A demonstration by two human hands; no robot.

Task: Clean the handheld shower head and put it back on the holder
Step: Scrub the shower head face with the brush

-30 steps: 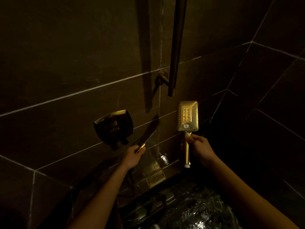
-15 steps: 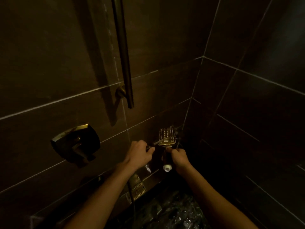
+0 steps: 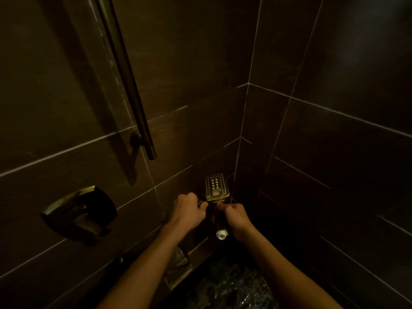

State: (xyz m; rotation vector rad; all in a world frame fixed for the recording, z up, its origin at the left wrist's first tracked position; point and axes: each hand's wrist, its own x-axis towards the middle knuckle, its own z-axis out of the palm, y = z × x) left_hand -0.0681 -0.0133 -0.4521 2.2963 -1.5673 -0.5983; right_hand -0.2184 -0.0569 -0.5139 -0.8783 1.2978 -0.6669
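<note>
Gold-toned rectangular metal shower head (image 3: pixel 216 186) held low by the dark tiled corner, nozzle face towards the camera, off any holder. Left hand (image 3: pixel 188 210) at its neck, fingers curled; whether that grip closes on the neck or on something small, cannot tell in this gloom. Right hand (image 3: pixel 236 216) pinching the dark handle just below the head. Probably rigid, fairly light, slick when wet; best taken along the handle, above the white end cap (image 3: pixel 221 234). No containers in view.
</note>
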